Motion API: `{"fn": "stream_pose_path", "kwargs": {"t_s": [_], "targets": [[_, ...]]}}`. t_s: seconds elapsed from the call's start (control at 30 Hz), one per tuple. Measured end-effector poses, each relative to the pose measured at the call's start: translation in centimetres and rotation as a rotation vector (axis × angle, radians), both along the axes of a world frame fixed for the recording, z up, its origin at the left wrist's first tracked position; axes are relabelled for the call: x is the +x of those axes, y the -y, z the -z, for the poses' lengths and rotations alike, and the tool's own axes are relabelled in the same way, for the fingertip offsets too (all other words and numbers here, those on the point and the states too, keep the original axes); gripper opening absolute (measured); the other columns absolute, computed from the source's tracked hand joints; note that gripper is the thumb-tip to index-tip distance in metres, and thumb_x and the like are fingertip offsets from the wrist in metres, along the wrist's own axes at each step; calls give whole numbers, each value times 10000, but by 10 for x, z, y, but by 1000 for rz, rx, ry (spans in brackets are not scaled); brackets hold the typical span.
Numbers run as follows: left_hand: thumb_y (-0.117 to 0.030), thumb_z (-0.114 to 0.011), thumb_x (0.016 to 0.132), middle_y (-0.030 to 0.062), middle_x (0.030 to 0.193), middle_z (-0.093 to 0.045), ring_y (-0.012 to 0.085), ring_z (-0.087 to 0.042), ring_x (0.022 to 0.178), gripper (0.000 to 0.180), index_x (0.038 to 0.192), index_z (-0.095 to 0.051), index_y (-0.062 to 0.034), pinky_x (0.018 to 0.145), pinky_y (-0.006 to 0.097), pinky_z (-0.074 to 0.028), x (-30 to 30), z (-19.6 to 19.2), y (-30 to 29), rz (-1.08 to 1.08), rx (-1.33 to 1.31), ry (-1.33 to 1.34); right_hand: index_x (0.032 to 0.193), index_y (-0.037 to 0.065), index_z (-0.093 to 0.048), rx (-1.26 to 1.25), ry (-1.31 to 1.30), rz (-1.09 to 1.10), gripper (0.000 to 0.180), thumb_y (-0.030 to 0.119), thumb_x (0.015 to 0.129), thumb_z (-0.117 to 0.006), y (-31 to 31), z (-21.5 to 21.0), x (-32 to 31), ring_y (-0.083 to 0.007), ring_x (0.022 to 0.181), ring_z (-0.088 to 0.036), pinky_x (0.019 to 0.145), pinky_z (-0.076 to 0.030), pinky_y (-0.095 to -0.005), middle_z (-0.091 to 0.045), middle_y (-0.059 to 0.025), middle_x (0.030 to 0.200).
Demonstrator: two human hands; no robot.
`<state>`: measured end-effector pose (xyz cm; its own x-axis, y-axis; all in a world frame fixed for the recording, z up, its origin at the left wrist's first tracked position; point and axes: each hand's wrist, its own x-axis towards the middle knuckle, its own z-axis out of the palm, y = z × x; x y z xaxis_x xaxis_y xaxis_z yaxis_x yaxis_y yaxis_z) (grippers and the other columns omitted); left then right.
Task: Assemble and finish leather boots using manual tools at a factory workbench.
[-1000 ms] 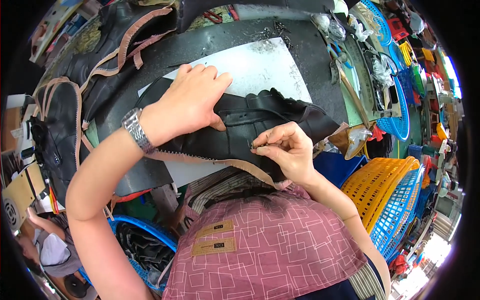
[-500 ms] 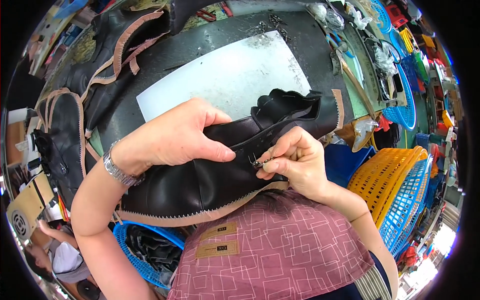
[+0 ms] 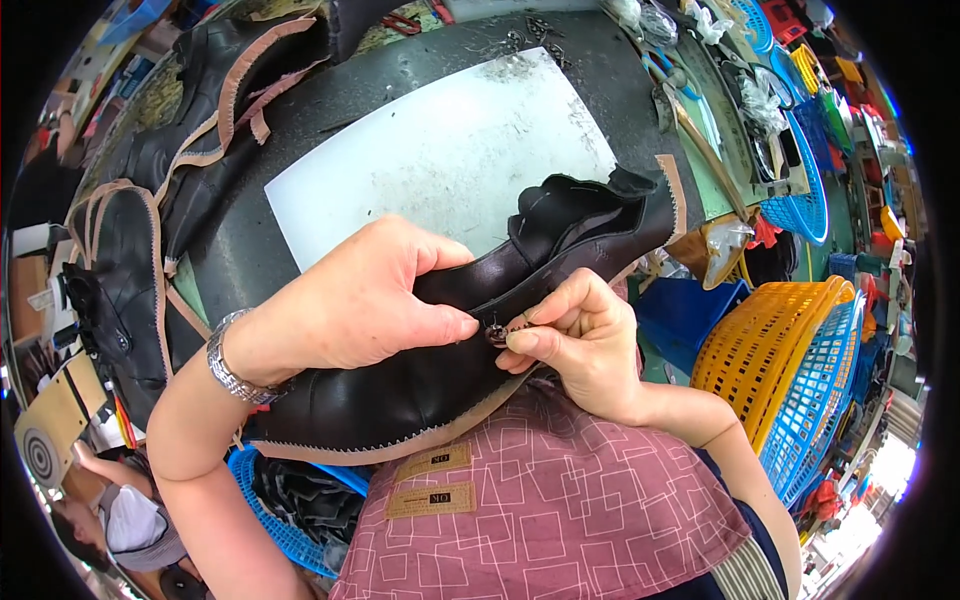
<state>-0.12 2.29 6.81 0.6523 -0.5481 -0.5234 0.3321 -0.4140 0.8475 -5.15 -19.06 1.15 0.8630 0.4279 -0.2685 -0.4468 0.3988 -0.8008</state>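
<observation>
A black leather shoe upper (image 3: 372,400) with a beige zigzag-stitched lower edge lies across my lap at the table's near side. My left hand (image 3: 365,300) grips its upper edge, the thumb pressing the leather and the fingers hidden behind. Between thumb and forefinger, my right hand (image 3: 590,345) pinches a small dark metal ornament (image 3: 497,336). The ornament sits against the leather just right of my left thumb. Whether its prongs have gone into the leather, I cannot tell.
A white board (image 3: 450,150) lies on the dark table, with small metal bits near its far edge. More black uppers (image 3: 120,260) are piled at left. Scissors (image 3: 668,80) lie far right. Orange baskets (image 3: 765,345) stand at right, and a blue basket (image 3: 290,520) below left.
My right hand has moved slightly left, bringing the ornament from in front of the upper to beside my left thumb. Its thin prongs, visible before, are now mostly hidden. My left hand keeps its grip.
</observation>
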Motion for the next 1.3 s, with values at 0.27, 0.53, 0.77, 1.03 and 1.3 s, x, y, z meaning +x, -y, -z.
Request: {"fn": "stream_pose_path", "kwargs": {"t_s": [0.27,0.53,0.77,1.03,1.3], "targets": [[-68,-716,750,-26,703,-554,33,-465,683,179,879,-629,20,615,219,-416,-15,2,6,-28,-17,74,915,-3,-477,-63,31,45,169,-34,844,-627,2,-1,-7,-164,735,-664,637,-554,-250,-647,-129,825],[-91,-768,713,48,670,-551,56,-473,650,228,842,-621,26,587,257,-420,-26,14,13,-112,122,266,1004,-10,-451,-323,209,84,281,-86,806,-636,10,8,-2,-143,715,-654,646,-545,-236,-633,-110,814],[-98,-768,720,60,689,-550,81,-493,635,221,835,-626,25,580,261,-415,-28,21,16,-122,95,307,863,-42,-625,-442,35,-185,76,34,861,-629,15,0,10,-71,551,-566,500,-469,-191,-662,-87,757],[-115,-774,686,98,662,-509,161,-484,572,242,802,-608,18,541,292,-390,-30,24,20,-104,141,474,896,-1,-660,-399,150,-104,92,84,860,-650,18,13,3,-40,549,-537,475,-434,-180,-646,-26,756],[-160,-732,693,131,716,-547,323,-562,650,222,807,-603,-21,570,383,-435,-35,24,23,10,262,532,929,-52,-642,-440,-54,-235,142,74,897,-584,17,1,14,-50,529,-532,482,-437,-176,-679,-115,801]]}}
